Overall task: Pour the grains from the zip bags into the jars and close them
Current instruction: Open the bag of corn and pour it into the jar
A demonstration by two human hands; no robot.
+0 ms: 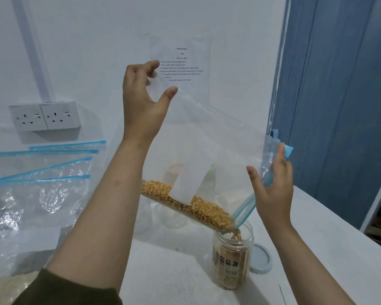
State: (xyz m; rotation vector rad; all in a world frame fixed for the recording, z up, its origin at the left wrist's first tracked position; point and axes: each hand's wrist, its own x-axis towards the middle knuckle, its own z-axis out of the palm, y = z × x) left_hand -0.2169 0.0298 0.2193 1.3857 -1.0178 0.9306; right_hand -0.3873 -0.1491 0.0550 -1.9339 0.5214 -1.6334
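Left hand (141,102) pinches the top corner of the zip bag (209,142) between thumb and fingers, holding it up tilted. Right hand (273,186) has its fingers curled round the blue zip strip at the bag's mouth. Corn (194,205) slides down into the open jar (232,258) on the counter (330,249), lid (260,258) just behind it. Through the bag there are more jars, too blurry to make out. Other bags (37,194) on the left are cut off by the frame, labels unreadable.
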